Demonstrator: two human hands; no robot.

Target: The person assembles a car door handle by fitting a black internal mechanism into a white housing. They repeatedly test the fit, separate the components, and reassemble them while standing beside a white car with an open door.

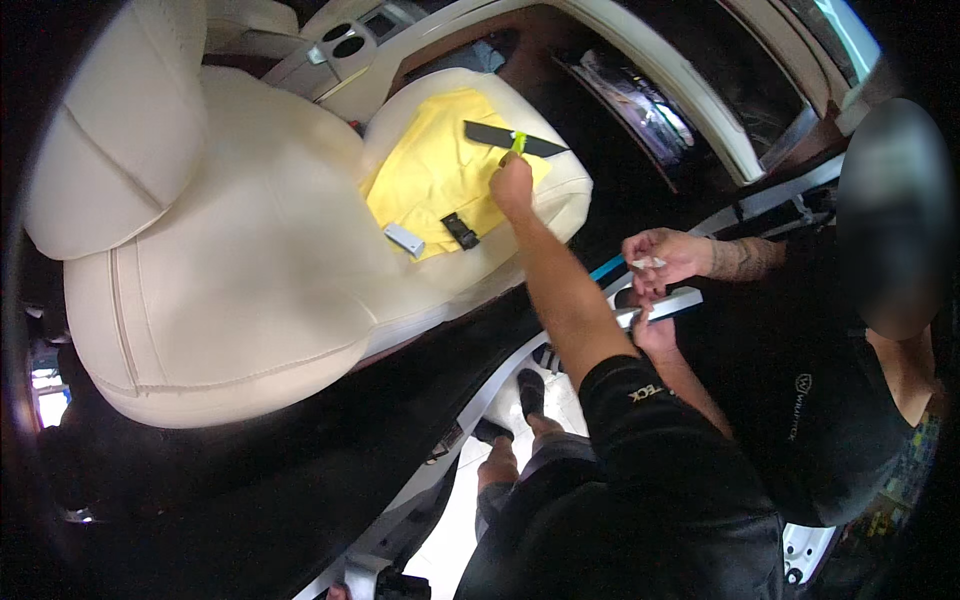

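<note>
My right hand (512, 188) stretches over the cream seat, its fingers closed on the yellow-green grip of a squeegee-like tool (545, 146) with a long black blade tapering to a point. The blade lies over a yellow cloth (420, 160) spread on the seat. Closer to me on the cloth are a grey block (403, 240) and a small black piece (460, 231). At the bottom edge only a sliver of my left hand (338, 592) shows, beside a grey and black object (375, 580); its fingers are mostly out of the picture.
On my right a co-worker's hands (668, 255) hold a small white piece and a silvery bar (672, 305). The car's door sill (500, 385) runs below the seat (250, 250). Cup holders (345, 40) are at the far side, and the open door (690, 90) stands at upper right.
</note>
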